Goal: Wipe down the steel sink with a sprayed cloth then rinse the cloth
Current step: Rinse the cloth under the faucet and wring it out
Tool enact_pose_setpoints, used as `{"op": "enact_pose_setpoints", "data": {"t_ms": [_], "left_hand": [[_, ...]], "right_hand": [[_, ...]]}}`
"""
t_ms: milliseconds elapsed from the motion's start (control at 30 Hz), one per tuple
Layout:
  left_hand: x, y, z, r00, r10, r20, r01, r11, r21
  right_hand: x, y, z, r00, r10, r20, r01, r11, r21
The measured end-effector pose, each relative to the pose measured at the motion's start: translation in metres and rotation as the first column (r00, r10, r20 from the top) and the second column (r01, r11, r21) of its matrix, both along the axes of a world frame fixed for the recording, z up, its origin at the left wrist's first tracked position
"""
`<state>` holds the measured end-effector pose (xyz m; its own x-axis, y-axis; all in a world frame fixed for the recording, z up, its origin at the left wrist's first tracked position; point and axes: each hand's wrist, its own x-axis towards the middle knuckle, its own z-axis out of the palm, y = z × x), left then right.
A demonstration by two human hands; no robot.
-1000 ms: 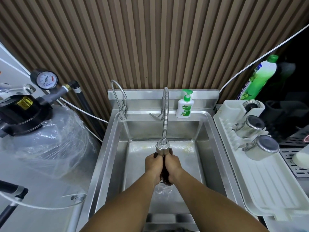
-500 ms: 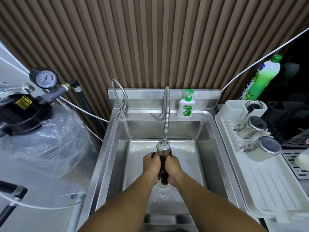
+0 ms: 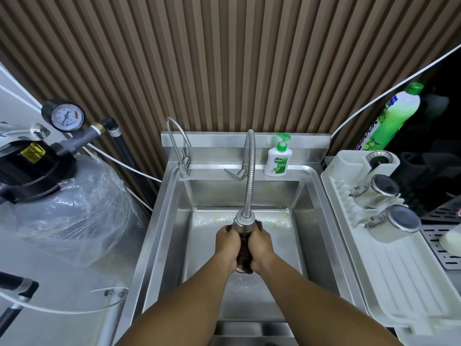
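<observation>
We are squeezing the dark cloth (image 3: 244,253) between left hand (image 3: 227,245) and right hand (image 3: 260,245), under the spout (image 3: 245,219), over the sink (image 3: 309,221). It is probably soft, soaked, heavy; gripping the whole bundle seems best.

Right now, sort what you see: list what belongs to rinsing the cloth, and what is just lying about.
In use: cloth, left hand, right hand, hose tap, sink.

Lying about: soap pump, green bottle, drying rack, steel cups, pressure gauge.
</observation>
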<state>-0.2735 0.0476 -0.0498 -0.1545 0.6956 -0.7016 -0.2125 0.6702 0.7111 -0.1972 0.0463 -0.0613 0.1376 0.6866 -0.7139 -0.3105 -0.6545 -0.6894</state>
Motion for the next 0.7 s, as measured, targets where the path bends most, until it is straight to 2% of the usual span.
{"op": "enact_pose_setpoints", "data": {"t_ms": [467, 700], "left_hand": [[0.007, 0.0, -0.01, 0.999, 0.026, -0.029, -0.025, 1.0, 0.008], [0.007, 0.006, -0.011, 0.998, -0.002, -0.057, 0.004, 0.999, 0.034]], "right_hand": [[-0.009, 0.004, -0.004, 0.999, 0.041, 0.024, -0.039, 0.997, -0.072], [-0.006, 0.01, -0.008, 0.997, 0.056, 0.051, -0.053, 0.997, -0.051]]}}
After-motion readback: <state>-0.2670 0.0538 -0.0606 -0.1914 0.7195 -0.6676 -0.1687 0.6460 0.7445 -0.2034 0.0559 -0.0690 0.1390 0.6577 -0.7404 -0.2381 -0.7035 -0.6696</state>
